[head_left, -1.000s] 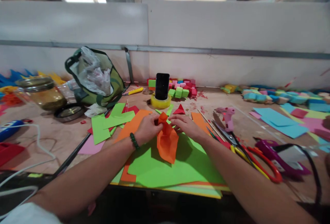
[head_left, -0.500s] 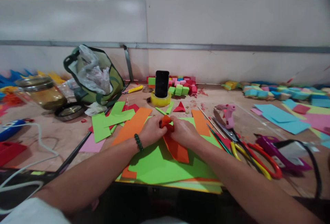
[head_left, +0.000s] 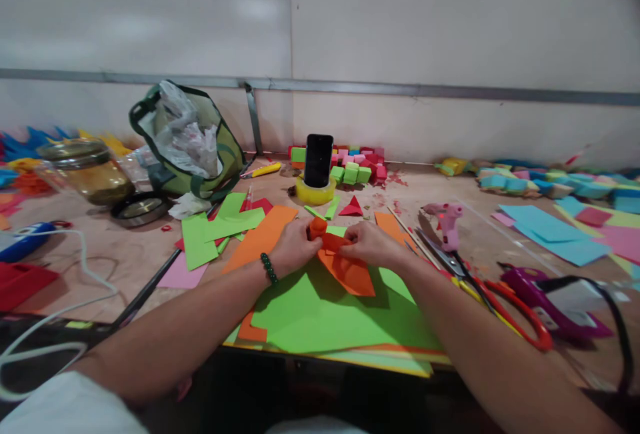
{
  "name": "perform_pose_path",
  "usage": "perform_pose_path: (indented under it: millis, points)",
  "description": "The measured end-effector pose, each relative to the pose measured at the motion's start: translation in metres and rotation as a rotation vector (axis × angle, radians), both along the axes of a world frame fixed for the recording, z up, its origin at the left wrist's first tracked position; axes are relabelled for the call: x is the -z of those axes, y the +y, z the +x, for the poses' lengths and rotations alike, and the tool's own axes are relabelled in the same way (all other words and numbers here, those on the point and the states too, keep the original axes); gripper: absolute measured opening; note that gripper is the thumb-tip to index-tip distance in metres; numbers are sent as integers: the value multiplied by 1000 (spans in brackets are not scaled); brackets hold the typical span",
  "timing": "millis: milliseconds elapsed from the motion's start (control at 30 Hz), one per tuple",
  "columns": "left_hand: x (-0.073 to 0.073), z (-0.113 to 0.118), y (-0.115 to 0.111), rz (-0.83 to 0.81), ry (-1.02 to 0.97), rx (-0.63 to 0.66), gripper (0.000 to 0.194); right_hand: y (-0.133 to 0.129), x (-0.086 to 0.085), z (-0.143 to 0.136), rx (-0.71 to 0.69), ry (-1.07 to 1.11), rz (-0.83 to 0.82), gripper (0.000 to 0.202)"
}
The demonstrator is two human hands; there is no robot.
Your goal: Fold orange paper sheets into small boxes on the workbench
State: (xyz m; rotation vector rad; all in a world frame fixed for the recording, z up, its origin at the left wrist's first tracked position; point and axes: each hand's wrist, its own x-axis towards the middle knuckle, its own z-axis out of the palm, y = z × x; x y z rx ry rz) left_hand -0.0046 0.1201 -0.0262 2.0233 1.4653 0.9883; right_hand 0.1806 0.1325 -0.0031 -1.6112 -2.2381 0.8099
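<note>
Both my hands are on one piece of orange paper [head_left: 350, 275], above green sheets [head_left: 325, 327] stacked at the table's front edge. My left hand [head_left: 296, 245], with a dark green bead bracelet at the wrist, is closed around its rolled or folded upper left end. My right hand [head_left: 373, 245] pinches the paper's upper right edge between thumb and fingers. The paper's loose lower part slants down to the right over the green sheet. Other orange paper [head_left: 270, 231] lies under and behind my left hand.
A phone [head_left: 319, 161] stands in a yellow tape roll [head_left: 315, 192], with folded paper blocks [head_left: 353, 173] behind. To the right lie a pink glue gun [head_left: 449, 224], scissors [head_left: 525, 317] and a purple tool [head_left: 555, 304]. At left are a bag [head_left: 200, 141] and a jar [head_left: 90, 171].
My right hand has moved to the right, away from my left, and the orange paper is spread more open between them. The view has shifted slightly.
</note>
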Motion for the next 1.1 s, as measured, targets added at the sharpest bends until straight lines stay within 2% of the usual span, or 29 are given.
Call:
perform_pose_path:
  millis: [100,233,400,500,633,733,867,967,1100]
  points:
    - [-1,0,0,16,-18,-6,4,4,-1,4,21,-4,-24,22]
    - [-3,-1,1,41,-22,-25,7,0,-7,5,40,-81,43,15]
    - [-2,-3,3,-1,18,-17,6,-9,-21,9,-156,-277,-146,14]
    - [2,-3,3,-7,22,35,8,-11,-21,8,-148,-296,2,14]
    - [5,1,2,13,-4,107,11,-13,-8,-6,-27,-278,217,14]
    - [7,2,1,-15,-49,130,17,-17,0,-18,-9,-407,223,14]
    - [8,1,3,-158,-123,153,24,-20,-1,-25,-10,-489,197,17]
    - [10,0,5,-219,-169,166,19,-20,-1,-22,-19,-450,189,20]
    - [10,-2,5,-238,-202,193,21,-17,1,-16,2,-292,222,19]
